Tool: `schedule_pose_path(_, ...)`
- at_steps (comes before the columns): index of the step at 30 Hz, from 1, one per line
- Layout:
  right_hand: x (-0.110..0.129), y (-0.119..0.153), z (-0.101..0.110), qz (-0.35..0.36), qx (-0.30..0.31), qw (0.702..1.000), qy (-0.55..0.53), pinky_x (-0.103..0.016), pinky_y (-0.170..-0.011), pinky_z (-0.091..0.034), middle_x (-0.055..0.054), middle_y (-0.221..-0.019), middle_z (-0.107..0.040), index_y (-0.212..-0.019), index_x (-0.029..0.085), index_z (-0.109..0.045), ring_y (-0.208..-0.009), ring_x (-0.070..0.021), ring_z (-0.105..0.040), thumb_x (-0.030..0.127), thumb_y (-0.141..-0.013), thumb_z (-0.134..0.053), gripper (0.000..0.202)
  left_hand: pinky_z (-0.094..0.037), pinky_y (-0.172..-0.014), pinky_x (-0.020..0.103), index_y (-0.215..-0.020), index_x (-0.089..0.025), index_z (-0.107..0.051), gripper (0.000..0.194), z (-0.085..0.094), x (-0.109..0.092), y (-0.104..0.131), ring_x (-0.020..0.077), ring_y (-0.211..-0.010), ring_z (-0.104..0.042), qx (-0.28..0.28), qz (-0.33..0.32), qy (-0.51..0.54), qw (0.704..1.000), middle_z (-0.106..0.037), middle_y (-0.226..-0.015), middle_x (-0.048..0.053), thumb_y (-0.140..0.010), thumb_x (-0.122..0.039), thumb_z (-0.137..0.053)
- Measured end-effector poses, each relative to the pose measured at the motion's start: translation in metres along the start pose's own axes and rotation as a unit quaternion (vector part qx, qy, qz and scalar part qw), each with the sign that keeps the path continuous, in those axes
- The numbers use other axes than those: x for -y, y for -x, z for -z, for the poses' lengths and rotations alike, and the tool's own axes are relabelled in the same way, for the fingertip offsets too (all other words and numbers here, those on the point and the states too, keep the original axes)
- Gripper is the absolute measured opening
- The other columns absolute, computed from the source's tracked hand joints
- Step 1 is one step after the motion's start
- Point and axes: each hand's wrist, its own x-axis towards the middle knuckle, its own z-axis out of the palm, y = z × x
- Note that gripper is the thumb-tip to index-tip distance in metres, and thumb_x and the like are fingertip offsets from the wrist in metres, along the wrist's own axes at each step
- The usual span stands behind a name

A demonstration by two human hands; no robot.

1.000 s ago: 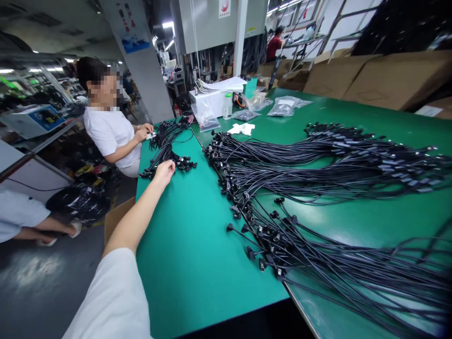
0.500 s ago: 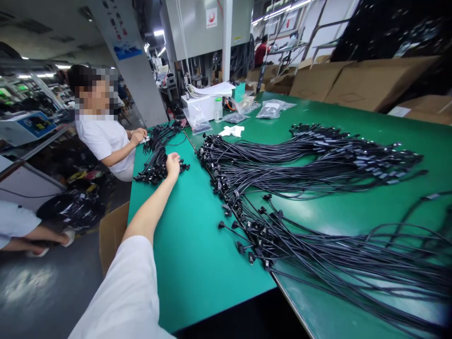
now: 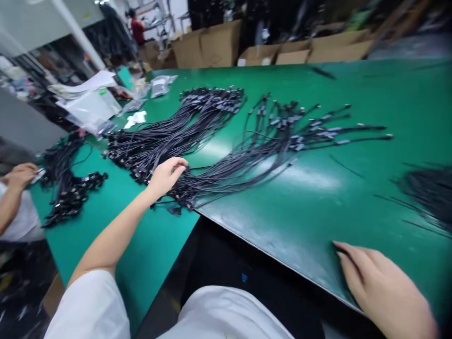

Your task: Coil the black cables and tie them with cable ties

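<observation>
My left hand [image 3: 165,177] is above the connector ends of a loose bundle of black cables [image 3: 226,172] on the green table. Its fingers are curved, with a small gap between thumb and forefinger, and nothing is plainly held. Near the table's front edge, my right hand [image 3: 379,282] rests low with thumb and forefinger close together. A dark sliver shows at those fingertips, too unclear to name. Farther back lies a denser bundle of black cables [image 3: 165,134]. Another cable pile [image 3: 67,188] lies on the left table section, its connectors toward me.
A co-worker's hand [image 3: 23,176] is at the far left beside the cable pile. Plastic bags [image 3: 160,87], a white cloth [image 3: 135,119] and papers [image 3: 88,84] lie at the back left. Thin black strands [image 3: 431,193] lie at right. Cardboard boxes [image 3: 221,44] stand behind.
The view has swung to the right. My left hand has left the pile near the co-worker and moved to the nearer loose cable bundle. My right hand has come into view.
</observation>
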Motion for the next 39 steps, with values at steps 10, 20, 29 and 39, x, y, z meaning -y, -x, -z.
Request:
schedule_pose_path(10,-0.004,0.006,0.001,-0.015,0.003,0.999,-0.042,-0.036,-0.074,-0.045,-0.011,-0.094,-0.063,-0.107,0.015,-0.062,-0.083,-0.0229,-0.058,0.029,-0.098,-0.038,0.029,-0.046,-0.085,0.033,-0.079,-0.019,-0.066,0.002,-0.107,-0.019,-0.087,0.0257,-0.088,-0.063,0.058,-0.009,-0.178,0.982,-0.064,-0.08,0.007,-0.079,-0.018,-0.067)
schedule_pose_path(20,0.003,0.003,0.004,-0.003,-0.018,1.0,0.019,-0.032,-0.068,-0.037,-0.009,-0.085,-0.062,-0.104,0.012,-0.064,-0.074,-0.02,-0.054,0.021,-0.097,-0.04,0.026,-0.044,-0.096,0.038,-0.118,-0.021,-0.058,0.029,-0.084,-0.047,-0.038,0.0251,-0.108,-0.057,0.157,-0.204,-0.255,0.932,-0.061,-0.12,0.01,-0.092,-0.033,-0.053)
schedule_pose_path(29,0.039,-0.062,0.021,-0.001,-0.024,0.999,-0.04,-0.03,-0.077,-0.042,-0.01,-0.108,-0.062,-0.123,0.014,-0.056,-0.091,-0.0192,-0.057,0.022,-0.098,-0.041,0.031,-0.047,-0.079,0.035,-0.113,-0.017,-0.059,0.029,-0.078,-0.069,-0.006,0.0245,-0.092,-0.062,0.037,-0.289,-0.366,0.884,-0.067,-0.107,0.013,-0.097,-0.018,-0.035)
schedule_pose_path(39,0.054,-0.192,-0.038,0.189,0.071,0.978,0.056,-0.035,-0.082,-0.036,-0.014,-0.099,-0.062,-0.101,0.011,-0.063,-0.089,-0.0218,-0.051,0.014,-0.097,-0.032,0.031,-0.047,-0.092,0.042,-0.136,-0.017,-0.047,0.047,-0.074,-0.035,0.038,0.029,-0.11,-0.059,0.11,-0.228,-0.362,0.897,-0.061,-0.125,0.016,-0.09,-0.023,-0.054)
